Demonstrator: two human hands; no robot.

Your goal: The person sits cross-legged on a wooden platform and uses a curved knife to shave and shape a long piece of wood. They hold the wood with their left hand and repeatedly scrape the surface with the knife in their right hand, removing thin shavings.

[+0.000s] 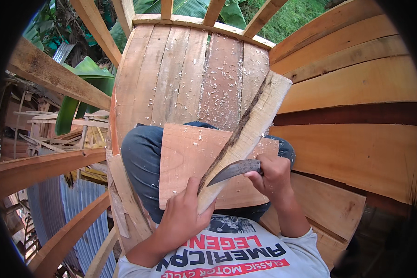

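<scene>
A long pale piece of wood (252, 127) with a dark bark strip along its left edge slants from my waist up to the far right. My left hand (185, 204) is closed around its near end. In my right hand (273, 176) is a knife with a curved dark blade (234, 170), its tip pointing left across the wood's face near my left hand. The knife's handle is hidden in my fist. Under the wood, a flat square board (185, 160) rests across my lap, with a few shavings on it.
Wood shavings lie scattered over the plank floor (171, 69) ahead. Wooden rails (55, 169) stand along the left, with corrugated metal sheets (85, 217) below. Wide planks (356, 157) form the right side. Loose boards (129, 199) lie beside my left leg; green leaves (90, 76) hang beyond the rails.
</scene>
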